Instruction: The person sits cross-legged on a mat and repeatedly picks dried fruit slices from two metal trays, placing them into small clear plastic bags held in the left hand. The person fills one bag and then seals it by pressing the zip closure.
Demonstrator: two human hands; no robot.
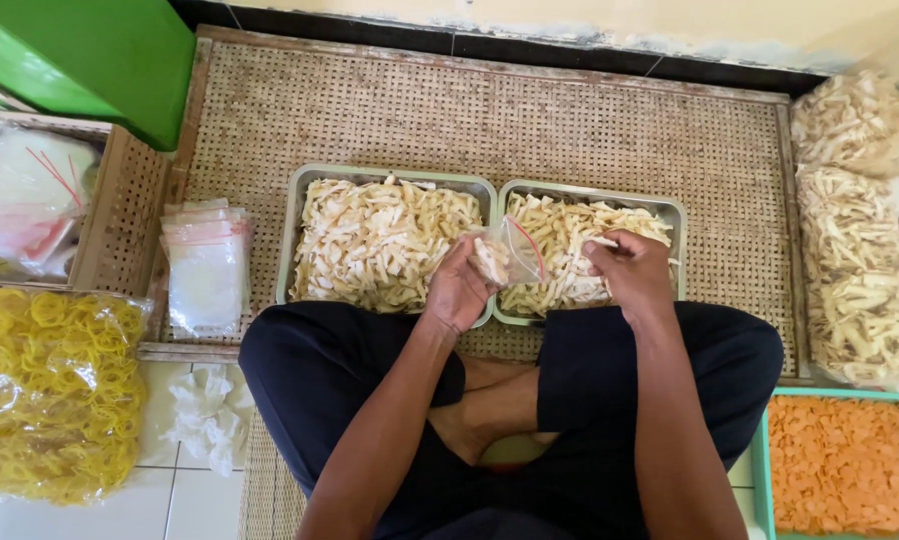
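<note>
Head view of a seated, cross-legged person. The left hand (457,290) grips a small clear plastic bag (509,255), part-filled with pale chips; the bag's long axis runs from the palm toward 1 o'clock, its open mouth facing that way, above the seam between two metal trays. The right hand (629,268), at 3 o'clock of the bag, pinches a single pale chip (601,241) between its fingertips, the chip's long axis lying roughly 9-to-3 and pointing toward the bag. The left tray (291,240) and right tray (677,215) both hold chip strips and rest on a woven mat (529,120). A stack of empty bags (206,265) lies at 9 o'clock; bagged yellow rings (49,390) at 8 o'clock.
</note>
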